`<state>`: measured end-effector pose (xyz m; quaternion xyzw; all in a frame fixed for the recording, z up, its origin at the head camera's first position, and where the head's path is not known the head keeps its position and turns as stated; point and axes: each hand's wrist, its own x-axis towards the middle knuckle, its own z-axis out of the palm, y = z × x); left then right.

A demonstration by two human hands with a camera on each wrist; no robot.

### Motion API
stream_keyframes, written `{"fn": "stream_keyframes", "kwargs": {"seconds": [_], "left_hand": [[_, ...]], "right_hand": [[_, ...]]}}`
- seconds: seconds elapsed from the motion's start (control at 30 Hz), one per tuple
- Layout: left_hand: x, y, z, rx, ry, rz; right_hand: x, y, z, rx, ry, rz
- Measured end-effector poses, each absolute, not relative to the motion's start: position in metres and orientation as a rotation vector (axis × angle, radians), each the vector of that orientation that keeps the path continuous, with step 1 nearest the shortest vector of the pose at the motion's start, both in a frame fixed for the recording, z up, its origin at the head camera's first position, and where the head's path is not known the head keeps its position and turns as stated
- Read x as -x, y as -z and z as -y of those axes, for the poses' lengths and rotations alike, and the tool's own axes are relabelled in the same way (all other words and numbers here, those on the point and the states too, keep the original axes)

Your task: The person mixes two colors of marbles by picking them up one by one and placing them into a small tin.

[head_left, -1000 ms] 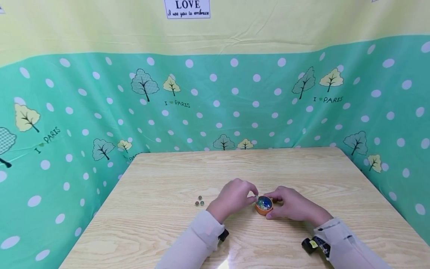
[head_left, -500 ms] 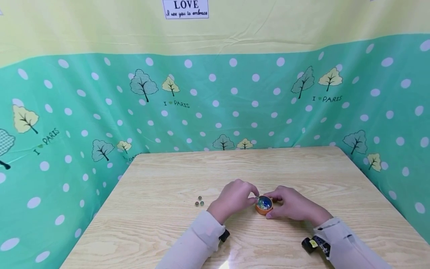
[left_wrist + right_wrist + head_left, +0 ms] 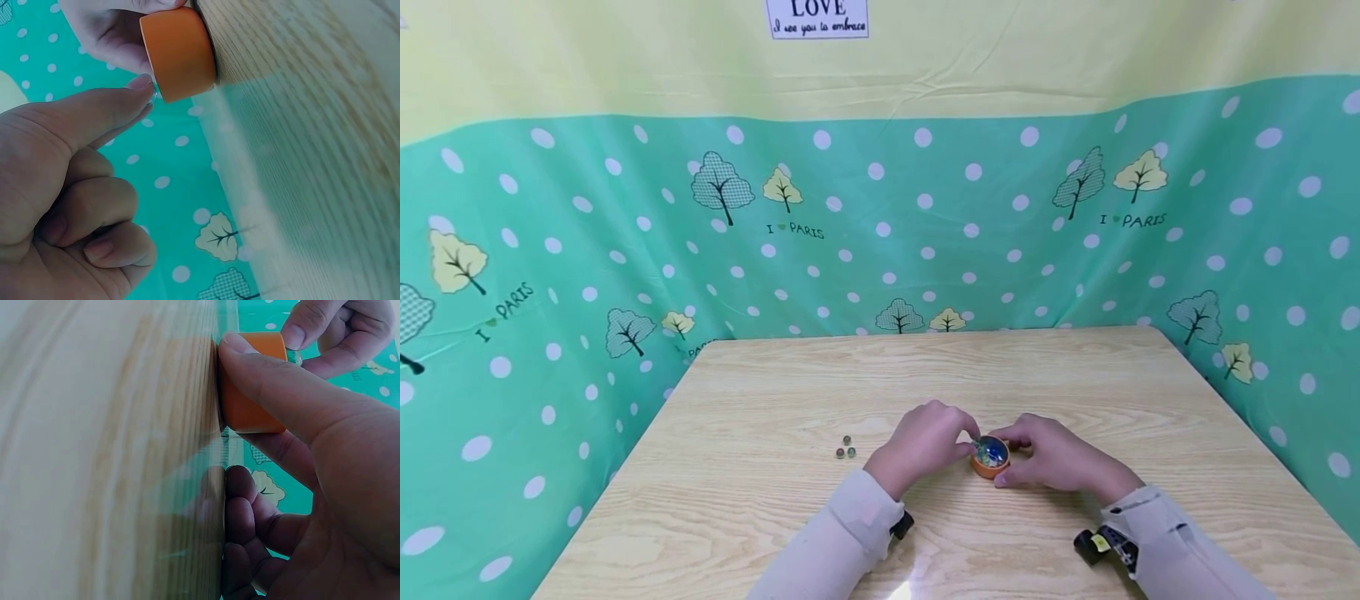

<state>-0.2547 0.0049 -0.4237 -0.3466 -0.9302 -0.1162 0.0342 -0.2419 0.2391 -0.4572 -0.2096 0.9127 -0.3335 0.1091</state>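
Observation:
A small round orange container point(image 3: 987, 473) stands upright on the table, with shiny blue and clear glassy pieces inside its top. My right hand point(image 3: 1060, 457) grips its side between thumb and fingers; the right wrist view shows the thumb point(image 3: 269, 378) lying across the orange wall. At the container's left rim, my left hand point(image 3: 922, 445) pinches a small greenish glass marble point(image 3: 295, 357) between thumb and forefinger. In the left wrist view the thumb point(image 3: 119, 103) almost covers the marble, and the other left fingers are curled into the palm.
Three small glass marbles point(image 3: 847, 441) lie on the wooden table point(image 3: 760, 517) left of my left hand. A green dotted curtain point(image 3: 880, 250) hangs behind the table and along both sides. Dark wrist devices point(image 3: 1088, 547) sit under both sleeves.
My left fingertips have edged slightly right and down over the container's rim with the marble. The right hand, the container and the three loose marbles have stayed in place.

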Motion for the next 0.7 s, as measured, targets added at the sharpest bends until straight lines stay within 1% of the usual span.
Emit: {"fn": "stream_keyframes", "kwargs": {"seconds": [0.7], "left_hand": [[0.2544,0.4244,-0.0058,1.069,0.343,2.882]], "right_hand": [[0.2407,0.4558,-0.2372,0.577,0.993,-2.684]]}}
